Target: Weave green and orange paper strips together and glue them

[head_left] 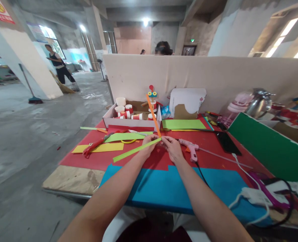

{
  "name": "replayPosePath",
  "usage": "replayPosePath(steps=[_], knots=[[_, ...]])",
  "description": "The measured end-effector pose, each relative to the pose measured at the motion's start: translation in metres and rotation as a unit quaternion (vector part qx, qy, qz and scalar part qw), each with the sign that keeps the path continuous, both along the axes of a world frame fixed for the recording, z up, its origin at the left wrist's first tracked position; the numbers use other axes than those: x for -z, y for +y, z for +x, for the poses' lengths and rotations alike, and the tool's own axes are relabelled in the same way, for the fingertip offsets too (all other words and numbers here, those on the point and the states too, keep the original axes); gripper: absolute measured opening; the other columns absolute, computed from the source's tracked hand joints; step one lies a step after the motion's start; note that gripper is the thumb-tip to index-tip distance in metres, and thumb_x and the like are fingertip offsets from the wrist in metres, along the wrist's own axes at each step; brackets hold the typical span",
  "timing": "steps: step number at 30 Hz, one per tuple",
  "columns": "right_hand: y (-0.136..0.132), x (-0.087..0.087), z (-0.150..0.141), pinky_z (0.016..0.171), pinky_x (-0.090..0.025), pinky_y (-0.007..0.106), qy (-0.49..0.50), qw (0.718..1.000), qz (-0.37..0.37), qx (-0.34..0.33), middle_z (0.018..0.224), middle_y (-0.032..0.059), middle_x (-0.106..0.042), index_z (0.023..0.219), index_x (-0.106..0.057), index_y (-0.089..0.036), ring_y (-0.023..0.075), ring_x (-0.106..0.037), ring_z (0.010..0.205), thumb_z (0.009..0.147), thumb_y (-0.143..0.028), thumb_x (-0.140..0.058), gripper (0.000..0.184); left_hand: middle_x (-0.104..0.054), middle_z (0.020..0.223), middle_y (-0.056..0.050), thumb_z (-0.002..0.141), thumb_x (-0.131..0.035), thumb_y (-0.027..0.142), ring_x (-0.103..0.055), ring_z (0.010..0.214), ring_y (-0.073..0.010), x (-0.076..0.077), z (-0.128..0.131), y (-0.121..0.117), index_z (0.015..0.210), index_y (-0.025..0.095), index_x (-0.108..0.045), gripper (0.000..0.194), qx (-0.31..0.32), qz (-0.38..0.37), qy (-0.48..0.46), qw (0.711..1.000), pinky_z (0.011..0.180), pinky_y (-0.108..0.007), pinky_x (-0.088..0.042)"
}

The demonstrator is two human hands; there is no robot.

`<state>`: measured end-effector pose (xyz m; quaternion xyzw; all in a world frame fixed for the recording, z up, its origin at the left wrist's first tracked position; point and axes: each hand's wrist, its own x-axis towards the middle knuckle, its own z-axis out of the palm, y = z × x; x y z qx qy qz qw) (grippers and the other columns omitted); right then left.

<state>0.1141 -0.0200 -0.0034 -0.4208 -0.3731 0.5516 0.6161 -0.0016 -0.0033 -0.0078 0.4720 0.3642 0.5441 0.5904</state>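
My left hand and my right hand meet over the red table cover, fingers pinched together. Between them they hold an orange paper strip and a light green paper strip, whose ends meet at my fingertips. The orange one points away and up; the green one slants down to the left. Right of my right hand lies a pink glue gun. On the left are red-handled scissors, a green paper sheet and a yellow paper sheet.
A box of paper cups stands at the back, with a paper figure beside it. A phone, a power strip with cables and a green board are on the right. Blue sheets line the front edge.
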Motion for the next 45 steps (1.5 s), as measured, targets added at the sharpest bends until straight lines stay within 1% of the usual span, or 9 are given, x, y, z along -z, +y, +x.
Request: replayPosePath(steps=[10,13,16,19,22,26,34,41,45], knots=[[-0.004,-0.007,0.0,0.064,-0.051,0.031,-0.133,0.987,0.051,0.072,0.06,-0.0006,-0.067,0.07,-0.069,-0.02,0.0158,-0.059,0.058,0.06,-0.039,-0.072,0.022,-0.062,0.056,-0.002,0.058,-0.075,0.03,-0.051,0.051,-0.0101,0.001,0.0,0.003,0.063,0.014,-0.065,0.02,-0.014,0.008,0.016,1.0,0.054,-0.024,-0.041],[-0.004,-0.008,0.0,0.065,-0.051,0.031,-0.13,0.985,0.057,0.096,0.058,-0.0009,-0.066,0.071,-0.068,-0.02,0.0164,-0.06,0.059,0.063,-0.039,-0.069,0.021,-0.063,0.059,-0.002,0.06,-0.073,0.029,-0.052,0.055,-0.011,-0.003,0.001,0.0,0.064,0.015,-0.066,0.016,-0.017,0.005,0.016,1.0,0.056,-0.024,-0.042],[-0.003,-0.008,0.0,0.064,-0.052,0.031,-0.105,0.987,0.056,0.108,0.058,-0.0013,-0.065,0.07,-0.067,-0.02,0.016,-0.06,0.058,0.063,-0.039,-0.069,0.02,-0.066,0.065,-0.005,0.059,-0.074,0.03,-0.058,0.061,-0.014,-0.006,0.002,-0.003,0.068,0.013,-0.066,0.02,0.019,-0.013,0.008,1.0,0.063,-0.026,-0.046],[-0.003,-0.007,-0.001,0.064,-0.052,0.031,-0.09,0.989,0.054,0.1,0.059,-0.0015,-0.066,0.068,-0.067,-0.02,0.0151,-0.059,0.056,0.061,-0.037,-0.071,0.019,-0.067,0.069,-0.006,0.06,-0.075,0.034,-0.06,0.064,-0.0158,-0.008,0.002,-0.004,0.074,0.012,-0.065,0.028,0.034,-0.016,-0.025,0.999,0.066,-0.028,-0.048],[-0.003,-0.006,-0.001,0.065,-0.052,0.031,-0.068,0.994,0.037,0.074,0.058,-0.0024,-0.065,0.068,-0.067,-0.02,0.014,-0.058,0.055,0.058,-0.037,-0.073,0.02,-0.063,0.062,-0.002,0.061,-0.075,0.036,-0.058,0.06,-0.0137,-0.008,-0.001,-0.002,0.069,0.014,-0.061,0.027,-0.008,-0.005,-0.02,1.0,0.062,-0.027,-0.047],[-0.002,-0.004,0.0,0.068,-0.053,0.031,-0.039,0.999,0.004,0.03,0.061,-0.0028,-0.066,0.067,-0.067,-0.019,0.0134,-0.06,0.057,0.053,-0.036,-0.078,0.024,-0.059,0.059,0.0,0.06,-0.074,0.031,-0.055,0.059,-0.012,-0.008,-0.005,0.0,0.063,0.015,-0.06,0.021,-0.048,0.011,0.016,0.999,0.06,-0.025,-0.045],[-0.001,-0.003,0.002,0.068,-0.053,0.029,-0.022,1.0,-0.021,-0.004,0.06,-0.0018,-0.066,0.068,-0.069,-0.018,0.0129,-0.06,0.058,0.048,-0.038,-0.081,0.03,-0.062,0.061,-0.002,0.059,-0.074,0.031,-0.055,0.059,-0.0128,-0.01,-0.006,0.0,0.065,0.013,-0.062,0.022,-0.02,-0.015,0.021,0.999,0.059,-0.025,-0.043],[-0.002,-0.005,0.004,0.065,-0.05,0.029,-0.107,0.994,0.002,0.01,0.057,-0.0008,-0.065,0.068,-0.069,-0.018,0.0143,-0.059,0.056,0.054,-0.042,-0.076,0.028,-0.06,0.057,-0.001,0.06,-0.074,0.032,-0.053,0.056,-0.0118,-0.009,-0.006,0.0,0.063,0.013,-0.062,0.023,-0.017,-0.019,0.03,0.999,0.057,-0.024,-0.041],[-0.001,-0.005,0.005,0.062,-0.049,0.029,-0.128,0.991,0.008,0.021,0.055,-0.0005,-0.065,0.066,-0.068,-0.019,0.0149,-0.058,0.055,0.056,-0.043,-0.075,0.027,-0.059,0.056,-0.001,0.06,-0.074,0.033,-0.051,0.054,-0.0109,-0.009,-0.006,0.0,0.061,0.013,-0.061,0.023,-0.019,-0.018,0.024,0.999,0.055,-0.024,-0.039]])
